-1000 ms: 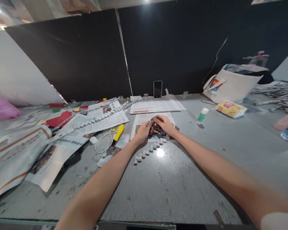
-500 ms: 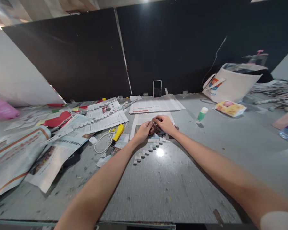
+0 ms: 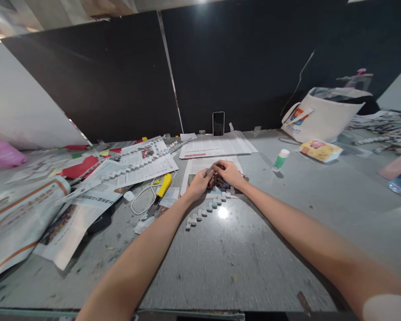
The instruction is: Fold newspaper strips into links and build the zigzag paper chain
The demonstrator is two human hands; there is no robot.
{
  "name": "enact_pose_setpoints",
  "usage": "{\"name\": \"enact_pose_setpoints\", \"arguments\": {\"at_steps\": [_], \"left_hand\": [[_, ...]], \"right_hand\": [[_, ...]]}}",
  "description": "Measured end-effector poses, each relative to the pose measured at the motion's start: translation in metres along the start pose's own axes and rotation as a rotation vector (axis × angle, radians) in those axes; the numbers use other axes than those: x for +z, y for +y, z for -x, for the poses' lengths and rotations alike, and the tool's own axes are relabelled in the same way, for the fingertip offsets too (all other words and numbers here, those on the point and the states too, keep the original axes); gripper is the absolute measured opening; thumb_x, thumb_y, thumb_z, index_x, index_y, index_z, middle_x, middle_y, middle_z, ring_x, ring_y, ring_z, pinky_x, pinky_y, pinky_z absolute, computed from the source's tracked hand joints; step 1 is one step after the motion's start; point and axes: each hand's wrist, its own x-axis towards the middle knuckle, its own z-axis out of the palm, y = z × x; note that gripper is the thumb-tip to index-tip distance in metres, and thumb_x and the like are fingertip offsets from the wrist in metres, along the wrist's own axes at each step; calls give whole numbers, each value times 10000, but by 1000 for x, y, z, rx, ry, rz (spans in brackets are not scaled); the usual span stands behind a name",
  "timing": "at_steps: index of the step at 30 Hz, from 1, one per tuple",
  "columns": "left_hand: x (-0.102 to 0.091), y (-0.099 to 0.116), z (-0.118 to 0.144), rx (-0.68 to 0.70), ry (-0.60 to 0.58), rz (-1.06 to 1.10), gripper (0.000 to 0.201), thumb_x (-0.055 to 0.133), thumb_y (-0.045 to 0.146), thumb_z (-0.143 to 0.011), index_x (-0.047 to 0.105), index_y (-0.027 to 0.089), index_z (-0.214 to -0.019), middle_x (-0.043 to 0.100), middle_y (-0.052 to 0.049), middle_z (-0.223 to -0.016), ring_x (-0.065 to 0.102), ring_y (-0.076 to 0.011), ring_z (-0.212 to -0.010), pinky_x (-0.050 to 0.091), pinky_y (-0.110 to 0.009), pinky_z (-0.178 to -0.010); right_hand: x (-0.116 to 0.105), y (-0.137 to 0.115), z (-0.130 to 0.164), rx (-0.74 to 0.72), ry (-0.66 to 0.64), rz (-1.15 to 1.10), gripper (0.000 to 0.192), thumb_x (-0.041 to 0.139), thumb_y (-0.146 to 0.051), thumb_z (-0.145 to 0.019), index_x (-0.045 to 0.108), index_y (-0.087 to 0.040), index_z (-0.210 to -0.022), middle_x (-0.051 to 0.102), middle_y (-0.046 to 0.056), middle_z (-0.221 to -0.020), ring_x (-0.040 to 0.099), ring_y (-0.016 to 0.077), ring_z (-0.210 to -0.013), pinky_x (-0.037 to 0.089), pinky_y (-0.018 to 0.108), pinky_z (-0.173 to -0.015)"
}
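Note:
My left hand and my right hand meet over a sheet of newspaper at the middle of the grey table. Together they pinch a small folded strip of paper between the fingertips. A zigzag chain of folded paper links runs from under my hands toward me, lying flat on the table. What is under my palms is hidden.
A yellow utility knife and white cable lie left of my hands. Newspapers cover the left side. A phone leans on the black back panel. A glue stick, snack packet and white bag stand right.
My fingers have shifted slightly on the small paper strip; the hands stay in the same place over the newspaper sheet.

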Motion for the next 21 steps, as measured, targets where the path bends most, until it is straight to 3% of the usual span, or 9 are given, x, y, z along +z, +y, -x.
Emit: {"name": "enact_pose_setpoints", "arguments": {"at_steps": [11,21], "left_hand": [[0,3,2,-11,41,-5,487,581,598,-1001,579,184,-744,522,7,-513,444,-113,-476,371,-251,-522],[0,0,-2,-15,110,-59,448,632,489,-996,545,191,-673,525,4,-511,459,-110,-467,335,-253,-507]], "right_hand": [[0,4,-2,81,-49,-104,424,678,-617,-895,661,-201,-815,599,-13,-681,506,154,-611,416,290,-574],[4,-7,8,-101,107,73,322,700,-511,-925,658,-216,-804,708,33,-798,629,210,-770,497,338,-755]]}}
